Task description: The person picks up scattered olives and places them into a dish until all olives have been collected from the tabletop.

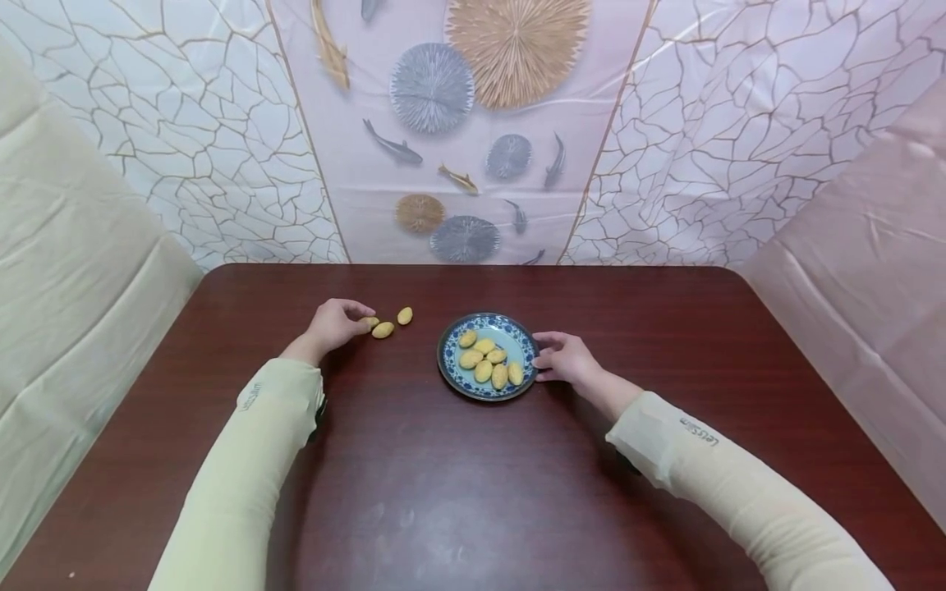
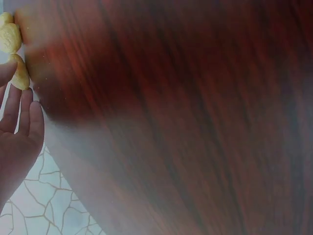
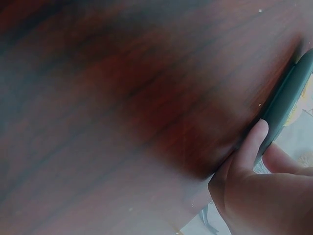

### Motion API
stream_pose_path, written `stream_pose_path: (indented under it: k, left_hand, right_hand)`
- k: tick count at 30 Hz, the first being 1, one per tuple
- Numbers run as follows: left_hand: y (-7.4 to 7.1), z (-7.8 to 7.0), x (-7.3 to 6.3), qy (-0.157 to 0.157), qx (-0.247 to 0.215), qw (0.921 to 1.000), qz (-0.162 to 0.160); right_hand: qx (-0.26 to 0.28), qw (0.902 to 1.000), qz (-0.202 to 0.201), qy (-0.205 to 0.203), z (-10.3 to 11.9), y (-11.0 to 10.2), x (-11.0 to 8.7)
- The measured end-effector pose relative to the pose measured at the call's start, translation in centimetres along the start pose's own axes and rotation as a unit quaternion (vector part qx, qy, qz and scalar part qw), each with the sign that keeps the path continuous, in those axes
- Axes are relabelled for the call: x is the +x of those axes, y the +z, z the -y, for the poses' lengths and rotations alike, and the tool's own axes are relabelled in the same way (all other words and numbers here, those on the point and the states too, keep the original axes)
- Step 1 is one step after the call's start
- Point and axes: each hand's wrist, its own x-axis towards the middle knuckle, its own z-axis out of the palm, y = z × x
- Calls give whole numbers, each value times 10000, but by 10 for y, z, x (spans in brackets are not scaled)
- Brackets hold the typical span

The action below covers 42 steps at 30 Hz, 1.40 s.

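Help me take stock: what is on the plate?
At least seven yellow ovals lie bunched on the plate. The right hand grips its rim. Whatever lies directly beneath the ovals is covered and cannot be seen.

My sleeves (image 1: 746, 497) look like matt, wrinkled cloth. I see a glossy wood-grain counter (image 1: 451, 476), a smooth plate (image 1: 512, 337) that looks like glazed ceramic, matt yellow oval pieces (image 2: 10, 38) with slightly rough skins, and a creased backdrop (image 1: 473, 148) of faintly shiny sheeting.

Both arms (image 1: 236, 464) reach forward — left grip (image 1: 338, 323) and right grip (image 1: 567, 362) pinching.
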Motion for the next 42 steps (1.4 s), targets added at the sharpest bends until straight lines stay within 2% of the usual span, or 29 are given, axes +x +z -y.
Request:
stream_pose_path:
  k: [5,21,32,42]
  left_hand:
    - [2,1,2,78,157,9998,-6]
    - [0,5,2,151,67,9999,45]
    - [-5,-2,3,84,-253,9996,-76]
    - [-5,-16,2,128,-443,9989,49]
  right_hand:
    - [-1,10000,-41,19,0,-1,-1]
    - [55,10000,-10,-66,-2,-1,1]
    - [17,10000,39,-50,-2,-1,1]
    - [14,10000,49,-57,0,-1,-2]
